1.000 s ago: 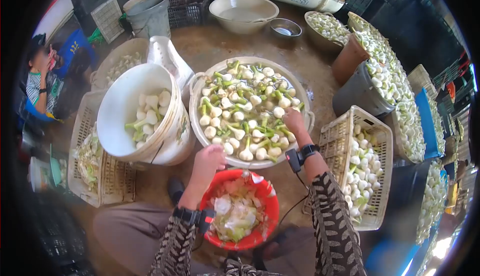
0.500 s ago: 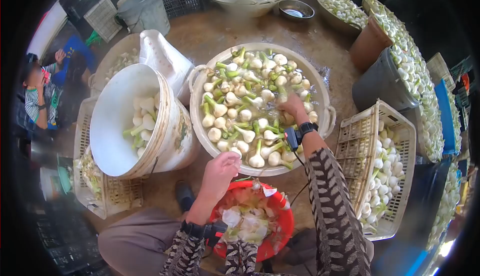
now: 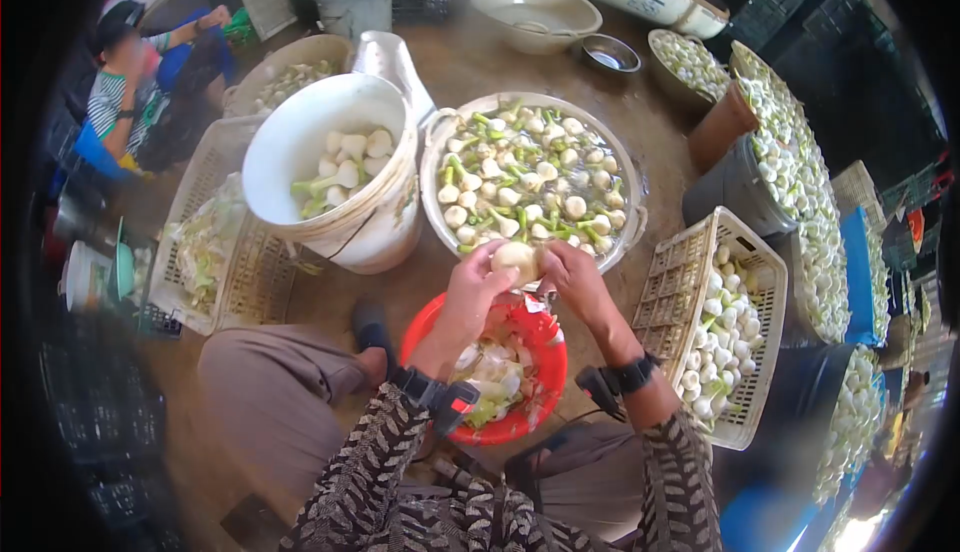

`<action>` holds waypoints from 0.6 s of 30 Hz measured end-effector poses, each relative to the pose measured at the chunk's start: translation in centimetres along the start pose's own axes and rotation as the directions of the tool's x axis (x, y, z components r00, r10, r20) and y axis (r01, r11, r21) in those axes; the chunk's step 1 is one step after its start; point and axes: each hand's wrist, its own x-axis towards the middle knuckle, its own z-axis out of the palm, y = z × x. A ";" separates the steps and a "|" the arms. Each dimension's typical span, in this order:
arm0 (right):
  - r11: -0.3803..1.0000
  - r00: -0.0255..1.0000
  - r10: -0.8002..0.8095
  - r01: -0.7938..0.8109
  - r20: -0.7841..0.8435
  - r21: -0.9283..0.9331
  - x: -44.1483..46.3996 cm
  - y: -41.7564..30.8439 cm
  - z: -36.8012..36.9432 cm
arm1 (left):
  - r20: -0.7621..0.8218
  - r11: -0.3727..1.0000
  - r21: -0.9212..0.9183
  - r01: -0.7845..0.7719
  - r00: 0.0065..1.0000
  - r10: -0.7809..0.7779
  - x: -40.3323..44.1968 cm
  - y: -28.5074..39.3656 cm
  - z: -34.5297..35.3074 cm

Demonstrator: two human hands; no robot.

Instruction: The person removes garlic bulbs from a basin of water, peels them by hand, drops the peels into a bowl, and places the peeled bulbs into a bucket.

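Observation:
Close to the near rim of the wide tub (image 3: 632, 242), a pale garlic bulb (image 3: 514, 258) is between my two hands. My left hand (image 3: 470, 292) grips its left side with the thumb across the front. From the right, my right hand (image 3: 578, 282) pinches the bulb's other end, and its fingertips are partly hidden. Below them stands a red basin (image 3: 552, 352) with loose garlic peelings (image 3: 492, 372) inside. Many garlic bulbs with green stems (image 3: 510, 224) float in the tub's water.
A white bucket (image 3: 285, 167) holding bulbs stands left of the tub. Crates with peelings (image 3: 200, 252) and bulbs (image 3: 720, 352) flank me. Filled containers line the right side, including a dark bucket (image 3: 735, 197). A person (image 3: 125, 102) sits at upper left.
My right hand has come out of the tub's water and now holds a garlic bulb. My left hand has joined it over the red basin's far edge. The view has shifted.

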 end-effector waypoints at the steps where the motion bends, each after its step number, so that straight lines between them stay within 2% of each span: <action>1: 0.985 0.996 0.083 -0.076 -0.039 0.154 -1.7 -1.9 0.1 | 0.003 0.999 -0.043 0.002 1.000 -0.002 -1.3 0.3 0.1; 2: 0.985 0.996 0.076 -0.069 -0.038 0.156 -2.7 -2.6 0.6 | 0.015 0.996 -0.083 0.008 1.000 -0.007 -2.4 0.5 0.4; 4: 0.998 0.993 -0.052 0.056 -0.107 0.034 -4.6 -3.5 0.9 | 0.008 0.996 -0.093 -0.006 1.000 0.007 -3.8 0.4 0.6; 6: 0.998 0.993 -0.059 0.058 -0.101 -0.011 -6.1 -4.9 0.9 | -0.026 0.998 0.021 -0.066 0.997 0.067 -5.1 0.8 1.4; 9: 0.908 0.958 -0.265 0.211 -0.107 -0.362 -7.9 -6.5 1.4 | -0.068 0.994 0.098 -0.054 0.996 0.060 -7.4 1.8 2.7; 12: 0.891 0.956 -0.229 0.130 -0.183 -0.436 -9.6 -6.6 2.5 | -0.088 0.972 0.212 -0.103 0.988 0.124 -8.4 1.1 3.1; 13: 0.853 0.932 -0.314 0.195 -0.179 -0.485 -10.2 -6.8 2.5 | -0.084 0.971 0.217 -0.097 0.990 0.117 -8.8 1.0 3.1; 14: 0.854 0.931 -0.316 0.195 -0.182 -0.483 -10.3 -6.7 2.5 | -0.062 0.969 0.232 -0.080 0.993 0.097 -9.0 1.1 3.0; 16: 0.811 0.926 -0.300 0.121 -0.230 -0.572 -10.7 -6.3 2.7 | -0.046 0.965 0.257 -0.053 0.997 0.067 -9.6 1.3 3.0; 18: 0.849 0.934 -0.264 0.105 -0.243 -0.519 -10.8 -6.3 2.5 | 0.028 0.995 0.092 -0.021 0.999 0.019 -10.2 2.2 3.1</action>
